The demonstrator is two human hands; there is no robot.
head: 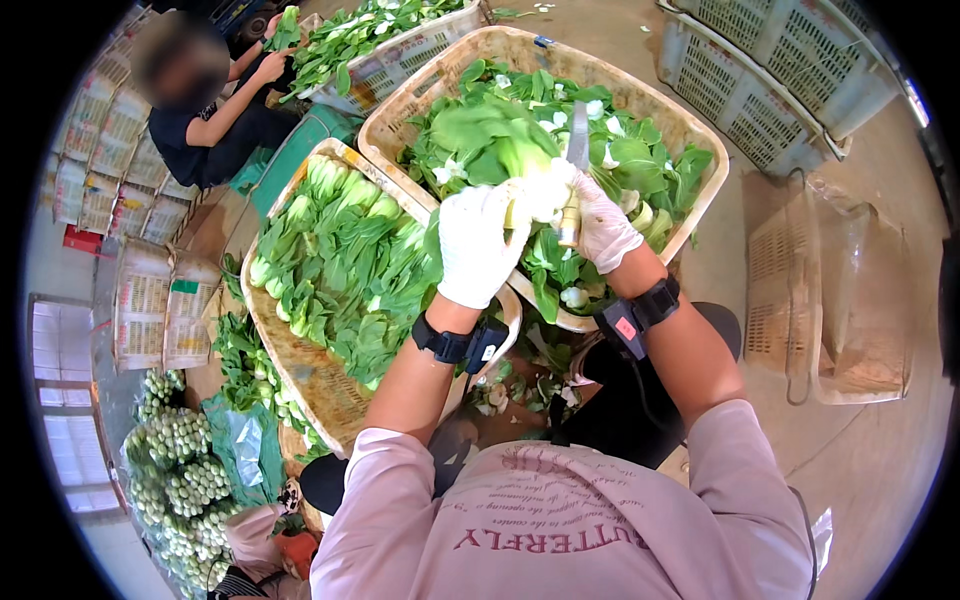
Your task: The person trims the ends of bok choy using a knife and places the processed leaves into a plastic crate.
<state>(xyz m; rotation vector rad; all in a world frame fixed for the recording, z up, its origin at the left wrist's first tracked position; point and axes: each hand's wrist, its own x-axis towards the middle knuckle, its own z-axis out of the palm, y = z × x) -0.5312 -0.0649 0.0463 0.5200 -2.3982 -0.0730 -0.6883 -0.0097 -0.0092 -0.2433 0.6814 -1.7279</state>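
My left hand, in a white glove, is closed around the base of a bok choy. The leaves point away from me and are blurred; glare washes out the stem end. In my gloved right hand is a knife, its blade pointing up and away and its handle low against the palm. The fingers of both hands meet near the stem, so the exact contact is hard to see. Beneath them stands a plastic crate of loose leaves and cut pieces. A second crate, at left, holds rows of bok choy.
Across from me at left, a person holds greens beside another filled crate. Stacked crates stand at upper right, with a crate below them. Bagged bok choy lies at lower left, near another person's leg.
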